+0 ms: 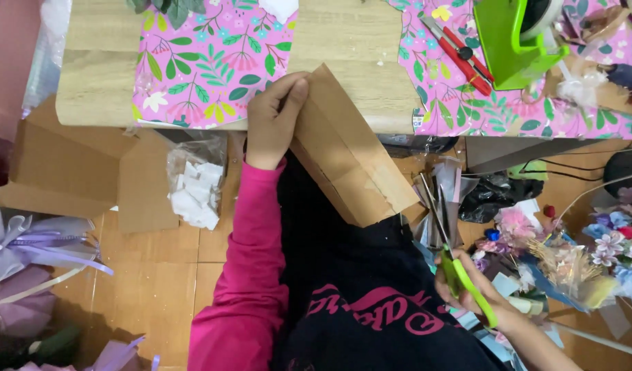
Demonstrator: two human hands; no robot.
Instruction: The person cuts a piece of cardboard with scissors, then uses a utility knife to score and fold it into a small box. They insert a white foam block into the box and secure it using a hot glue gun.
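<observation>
Head view, looking down: a brown cardboard piece (347,148) is seen lying across the near edge of a wooden table (357,41), its long axis running on a slant from the upper left, on the tabletop, down to the lower right, where its torn end overhangs the lap. The upper end is pinched by the left hand (275,117), whose fingers are closed on the cardboard's left edge, so the sheet extends away from that hand toward the right and toward the body. The right hand (470,292) is held well apart, low and to the right, clenched around the handles of green scissors (460,271) whose blades point up toward the cardboard's lower end; of the two hands, this one is farther from the sheet. Pink flowered paper (213,62) is spread on the table just beside the left hand. Red scissors (460,55) and a green tape holder (512,41) lie further right.
</observation>
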